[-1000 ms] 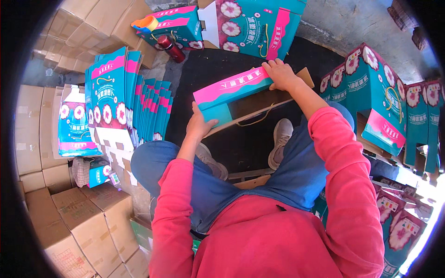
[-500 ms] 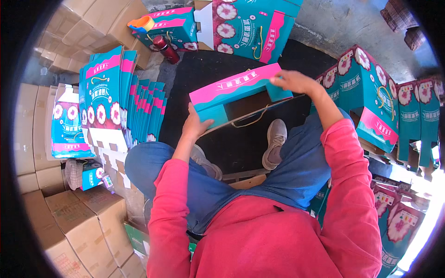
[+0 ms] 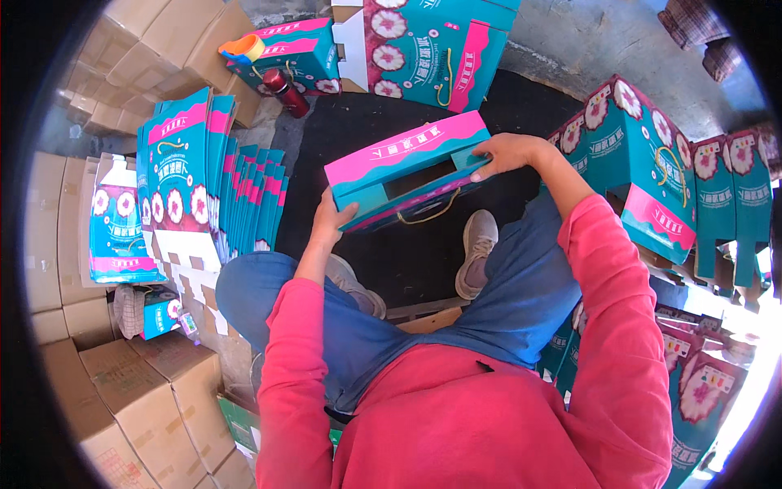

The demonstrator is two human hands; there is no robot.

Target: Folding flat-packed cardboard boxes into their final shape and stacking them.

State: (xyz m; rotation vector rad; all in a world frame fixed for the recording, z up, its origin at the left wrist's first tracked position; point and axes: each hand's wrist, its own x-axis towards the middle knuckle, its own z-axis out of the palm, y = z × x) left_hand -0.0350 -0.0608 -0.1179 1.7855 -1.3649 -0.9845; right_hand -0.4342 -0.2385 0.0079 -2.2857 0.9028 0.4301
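Over the black mat point(image 3: 415, 265), a teal-and-pink rope-handled carton point(image 3: 406, 152) tilts its opening toward the wearer. Left hand point(image 3: 327, 222) and right hand point(image 3: 513, 153) clamp its opposite ends, probably to hold it square; exact contact inside is unclear. Flattened cartons point(image 3: 173, 165) lean left of the mat.

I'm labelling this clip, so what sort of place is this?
Probably a packing area: brown cartons are stacked, flattened teal cartons stand together, and the left hand and right hand hold an open box.

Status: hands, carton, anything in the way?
Left hand gripping carton at left end; right hand at right end. Carton part open. Cord handle outside, on near panel.
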